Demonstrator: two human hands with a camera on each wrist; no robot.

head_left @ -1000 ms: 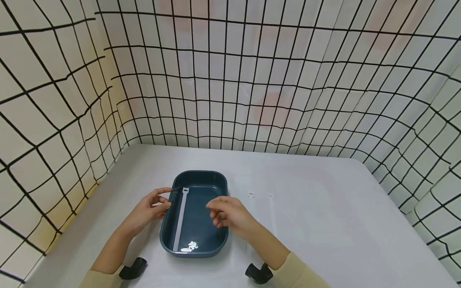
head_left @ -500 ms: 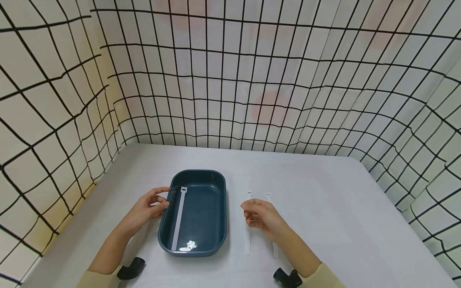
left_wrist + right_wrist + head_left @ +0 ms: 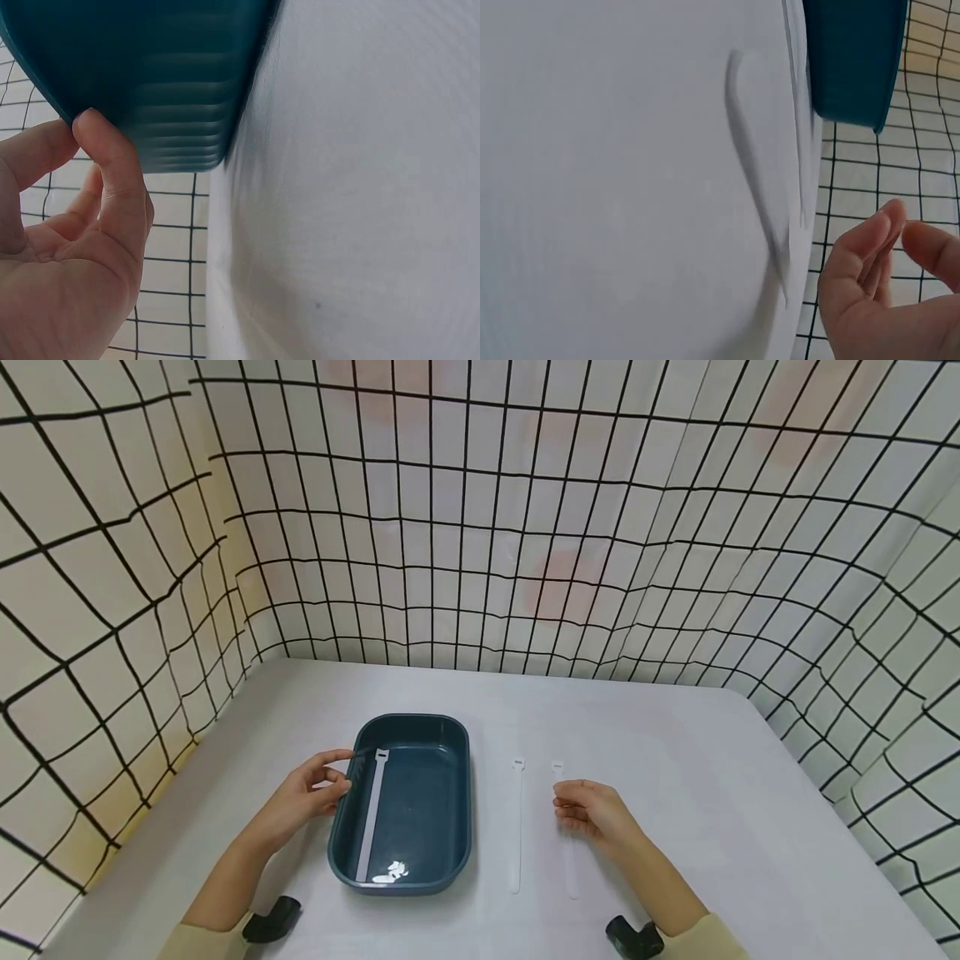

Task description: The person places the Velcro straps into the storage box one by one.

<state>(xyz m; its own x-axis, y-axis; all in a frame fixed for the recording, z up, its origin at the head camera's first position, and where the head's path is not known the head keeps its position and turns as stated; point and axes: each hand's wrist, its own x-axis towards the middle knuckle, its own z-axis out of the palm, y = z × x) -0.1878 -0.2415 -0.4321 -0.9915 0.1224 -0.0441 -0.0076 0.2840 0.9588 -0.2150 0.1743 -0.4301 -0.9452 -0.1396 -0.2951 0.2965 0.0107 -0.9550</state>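
The left hand (image 3: 309,789) and the right hand (image 3: 596,814) are bare. The left sleeve (image 3: 202,942) and the right sleeve (image 3: 708,939) (both only partly seen) are coloured a plain, pale yellowish beige. Beside each, a bent, rounded black shape is shown: the left wrist device (image 3: 272,920) and the right wrist device (image 3: 634,939).

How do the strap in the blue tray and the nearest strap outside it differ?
The inside strap stands out against the blue tray; the outside strap nearly blends into the white table. The inside strap slants more in the head view than the outside strap. Both are pale and slim, one end wider.
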